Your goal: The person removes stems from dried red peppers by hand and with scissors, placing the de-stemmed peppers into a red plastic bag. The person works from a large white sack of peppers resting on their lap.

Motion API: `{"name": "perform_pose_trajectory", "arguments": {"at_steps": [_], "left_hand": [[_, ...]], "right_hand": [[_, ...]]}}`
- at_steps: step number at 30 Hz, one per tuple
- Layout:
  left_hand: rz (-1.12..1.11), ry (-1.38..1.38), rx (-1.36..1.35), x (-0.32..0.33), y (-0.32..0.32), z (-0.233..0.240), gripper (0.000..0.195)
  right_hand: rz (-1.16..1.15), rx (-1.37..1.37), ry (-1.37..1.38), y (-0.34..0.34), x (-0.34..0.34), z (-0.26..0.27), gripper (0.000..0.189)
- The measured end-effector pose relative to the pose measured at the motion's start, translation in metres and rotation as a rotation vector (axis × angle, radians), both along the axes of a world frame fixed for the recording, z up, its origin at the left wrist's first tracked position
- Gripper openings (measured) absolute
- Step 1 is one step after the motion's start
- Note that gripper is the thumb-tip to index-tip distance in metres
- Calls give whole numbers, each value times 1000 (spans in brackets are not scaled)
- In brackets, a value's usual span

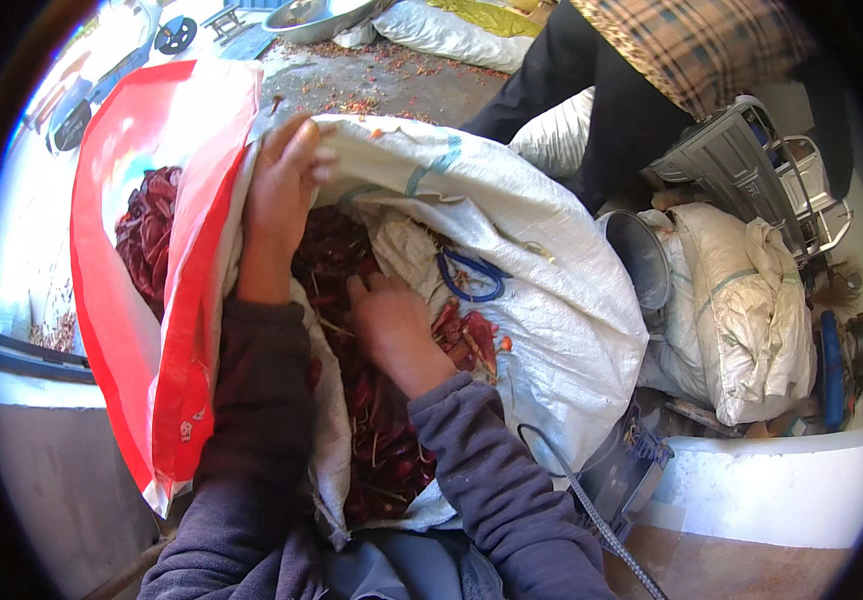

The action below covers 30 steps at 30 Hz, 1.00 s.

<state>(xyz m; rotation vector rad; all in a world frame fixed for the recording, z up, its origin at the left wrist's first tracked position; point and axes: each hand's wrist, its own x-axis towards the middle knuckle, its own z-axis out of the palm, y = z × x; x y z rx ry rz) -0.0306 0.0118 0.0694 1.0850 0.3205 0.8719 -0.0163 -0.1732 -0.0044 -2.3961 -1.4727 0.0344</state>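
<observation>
A large white woven sack (566, 300) lies open across my lap, with dark red dried chili peppers (383, 442) inside. My right hand (394, 322) reaches in among the peppers, its fingertips partly hidden; whether it grips any cannot be told. My left hand (281, 180) is raised at the sack's left rim, fingers bent near the fabric, a bit blurred; its hold is unclear. Left of it stands a red and white plastic bag (191, 300) with more dried chilies (150, 232) in it. A blue cord loop (473, 276) and a few loose chilies (476, 337) lie on the sack's fabric.
A person in black trousers (551, 75) and a plaid garment is just beyond the sack. Full woven sacks (746, 315), a metal bucket (635, 259) and a gray folding chair (739, 172) are at the right. A metal basin (319, 22) stands at the top; chili scraps litter the floor.
</observation>
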Motion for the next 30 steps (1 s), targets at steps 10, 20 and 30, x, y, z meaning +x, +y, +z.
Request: {"name": "perform_pose_trajectory", "arguments": {"at_steps": [10,20,30], "left_hand": [[77,885,1366,5,-4,-115,23],[-73,1173,1536,28,34,-164,29],[-271,1089,1323,19,20,-115,39]], "right_hand": [[68,-126,95,29,41,0,23],[25,225,68,34,84,-12,22],[47,537,207,37,94,-14,14]]}}
